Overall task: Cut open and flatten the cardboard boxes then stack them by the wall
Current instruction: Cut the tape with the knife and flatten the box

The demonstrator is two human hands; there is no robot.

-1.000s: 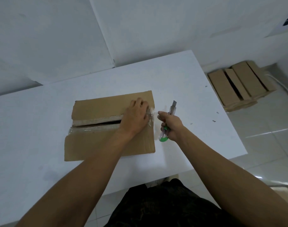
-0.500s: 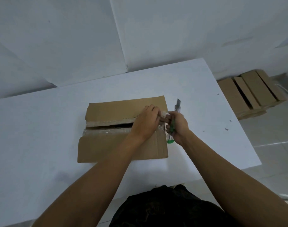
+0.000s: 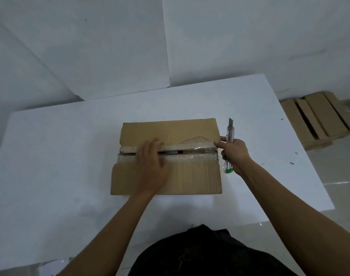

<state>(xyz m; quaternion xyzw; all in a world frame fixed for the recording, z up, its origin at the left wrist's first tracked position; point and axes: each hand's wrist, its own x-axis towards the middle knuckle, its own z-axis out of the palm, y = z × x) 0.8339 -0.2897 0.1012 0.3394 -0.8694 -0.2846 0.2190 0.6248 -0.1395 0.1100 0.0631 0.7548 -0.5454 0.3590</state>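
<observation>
— Fingers (image 3: pixel 150 145) of the left hand (image 3: pixel 152 170)?
— Straight, a little apart, pressed flat across the slit in the top of the cardboard box (image 3: pixel 192 178). Nothing gripped.
— And on the right hand (image 3: pixel 236 154)?
— Curled tight round a utility knife (image 3: pixel 229 134): clear body, green cap toward the person, blade out and pointing away. Thumb and forefinger tips at the box's right edge, just where the slit ends. Pinching the tape there or only touching it, cannot tell.
— The slit itself?
— Open along the middle, a dark gap between the two flaps. Clear tape (image 3: pixel 202 151) crumpled along both lips, top paper torn off the far flap down to the ribs.
— Box where?
— Middle of the white bench (image 3: pixel 50 156), flaps upward.
— Further out?
— Flattened boxes (image 3: pixel 317 120) piled on the floor to the right, by the foot of the wall (image 3: pixel 250 46).
</observation>
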